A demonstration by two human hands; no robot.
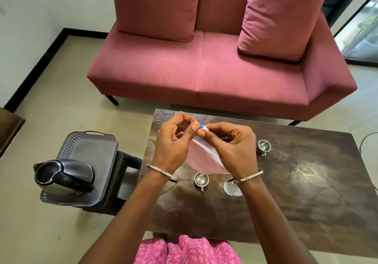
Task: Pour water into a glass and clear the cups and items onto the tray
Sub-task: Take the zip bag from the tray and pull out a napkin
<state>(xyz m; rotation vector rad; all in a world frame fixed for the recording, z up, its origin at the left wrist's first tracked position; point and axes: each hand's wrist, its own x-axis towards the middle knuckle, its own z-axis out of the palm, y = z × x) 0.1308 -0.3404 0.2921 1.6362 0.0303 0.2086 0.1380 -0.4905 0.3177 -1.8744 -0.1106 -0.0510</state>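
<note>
Above the dark wooden table (296,192), my left hand (173,141) and my right hand (231,143) together pinch a small blue and white packet (202,126) between thumbs and fingers. A steel cup (201,179) stands on the table below my hands. A second steel cup (264,146) stands to the right. A white cup or glass (232,190) sits partly hidden under my right wrist. To the left, a grey tray (92,147) rests on a dark stool, with a steel and black kettle (63,174) on it.
A pink sofa (204,69) with two cushions stands just beyond the table. The dark stool (122,173) under the tray is close to the table's left edge. A cable loop (366,139) lies at the far right. Beige floor surrounds everything.
</note>
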